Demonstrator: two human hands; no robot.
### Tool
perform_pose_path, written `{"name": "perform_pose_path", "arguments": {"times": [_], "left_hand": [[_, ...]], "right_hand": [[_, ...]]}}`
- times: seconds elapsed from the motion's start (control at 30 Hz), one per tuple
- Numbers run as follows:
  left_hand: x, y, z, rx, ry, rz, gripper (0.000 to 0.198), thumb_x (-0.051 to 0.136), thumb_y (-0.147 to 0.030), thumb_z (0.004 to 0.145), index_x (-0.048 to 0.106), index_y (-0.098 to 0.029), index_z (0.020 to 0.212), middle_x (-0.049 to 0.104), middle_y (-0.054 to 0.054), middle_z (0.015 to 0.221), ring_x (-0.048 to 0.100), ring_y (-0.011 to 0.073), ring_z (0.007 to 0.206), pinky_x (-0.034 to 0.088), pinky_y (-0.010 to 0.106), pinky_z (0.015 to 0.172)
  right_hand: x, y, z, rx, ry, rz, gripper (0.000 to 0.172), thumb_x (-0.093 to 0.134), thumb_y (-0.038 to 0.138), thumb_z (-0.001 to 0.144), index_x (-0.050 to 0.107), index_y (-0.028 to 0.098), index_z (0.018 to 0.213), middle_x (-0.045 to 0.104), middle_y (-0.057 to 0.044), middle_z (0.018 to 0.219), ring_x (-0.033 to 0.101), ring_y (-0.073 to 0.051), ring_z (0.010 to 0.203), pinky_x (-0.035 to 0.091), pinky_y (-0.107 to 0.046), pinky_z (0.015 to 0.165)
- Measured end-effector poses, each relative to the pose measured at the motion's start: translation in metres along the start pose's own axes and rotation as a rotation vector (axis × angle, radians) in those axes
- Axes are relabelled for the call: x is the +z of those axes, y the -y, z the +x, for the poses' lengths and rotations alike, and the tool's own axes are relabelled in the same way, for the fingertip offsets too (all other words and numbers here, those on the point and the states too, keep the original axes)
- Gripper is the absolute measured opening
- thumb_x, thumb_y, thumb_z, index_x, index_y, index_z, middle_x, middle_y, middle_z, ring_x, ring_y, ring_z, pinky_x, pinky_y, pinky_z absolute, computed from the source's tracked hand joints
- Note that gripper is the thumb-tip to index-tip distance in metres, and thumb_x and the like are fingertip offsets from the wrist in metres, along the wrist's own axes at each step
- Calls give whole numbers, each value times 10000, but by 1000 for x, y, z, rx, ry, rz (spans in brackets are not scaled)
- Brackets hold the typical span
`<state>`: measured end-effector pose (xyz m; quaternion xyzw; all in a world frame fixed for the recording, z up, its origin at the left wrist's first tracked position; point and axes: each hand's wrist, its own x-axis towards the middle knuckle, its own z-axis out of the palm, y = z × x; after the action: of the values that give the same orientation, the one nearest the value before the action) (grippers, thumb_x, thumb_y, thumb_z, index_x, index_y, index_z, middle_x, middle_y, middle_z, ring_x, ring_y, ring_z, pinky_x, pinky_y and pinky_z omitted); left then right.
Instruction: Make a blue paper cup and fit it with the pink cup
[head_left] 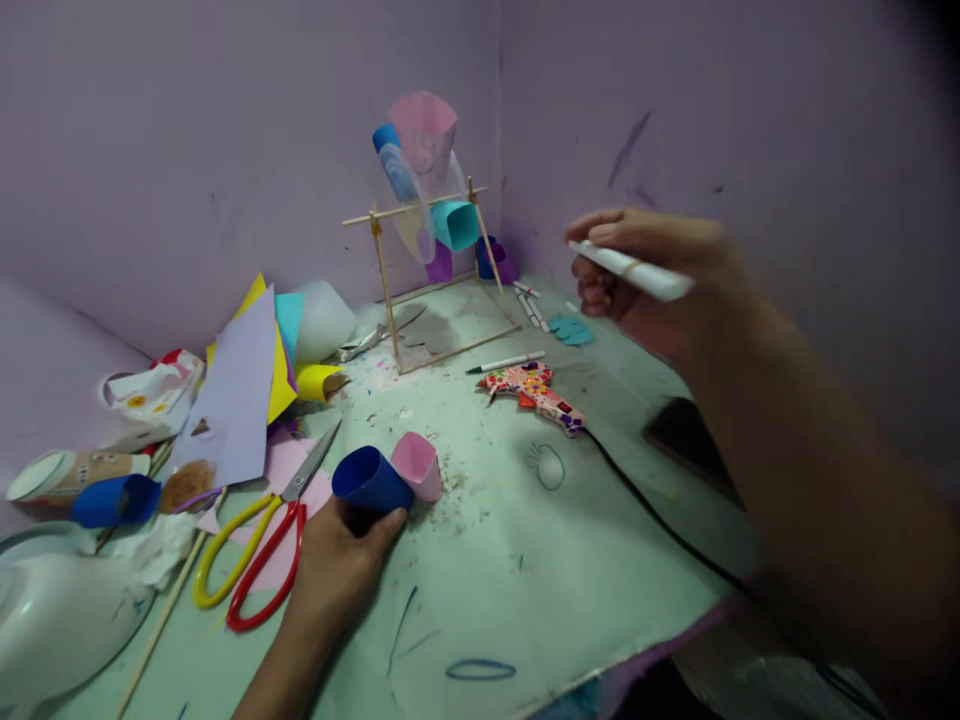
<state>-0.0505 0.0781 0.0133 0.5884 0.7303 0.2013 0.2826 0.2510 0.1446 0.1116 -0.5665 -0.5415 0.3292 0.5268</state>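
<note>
My left hand (349,565) is wrapped round the lower part of a dark blue paper cup (369,482) on the table. A pink paper cup (417,466) stands close against its right side. Raised high on the right, my right hand (652,270) pinches a white marker (634,270) between thumb and fingers. A flower-patterned glue gun (534,393) lies beyond the cups, its black cord (667,525) trailing right. Another marker (506,362) lies behind it.
At the back stands a stick frame (390,290) carrying coloured paper cups and a bottle-like plastic piece. Scissors (281,510), paper sheets (225,400) and a white rounded object (67,610) crowd the left. A dark phone-like slab (690,440) lies under my right arm.
</note>
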Motion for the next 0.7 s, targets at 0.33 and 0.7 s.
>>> {"name": "perform_pose_path", "arguments": {"times": [0.33,0.7], "left_hand": [[4,-1,0,27,-51,24,345,663,-410,616,616,-146,832,713,97,796,655,275,755,491,347,662],[4,1,-1,41,-85,6,351,675,-410,574,641,-151,808,721,73,743,658,264,711,488,322,620]], "right_hand": [[74,-51,-81,232,342,873,296,744,281,623,585,182,852,700,5,677,668,-139,600,536,-234,545],[102,-42,-97,50,334,647,230,576,367,790,656,151,793,577,16,575,533,-85,492,389,-181,395]]}}
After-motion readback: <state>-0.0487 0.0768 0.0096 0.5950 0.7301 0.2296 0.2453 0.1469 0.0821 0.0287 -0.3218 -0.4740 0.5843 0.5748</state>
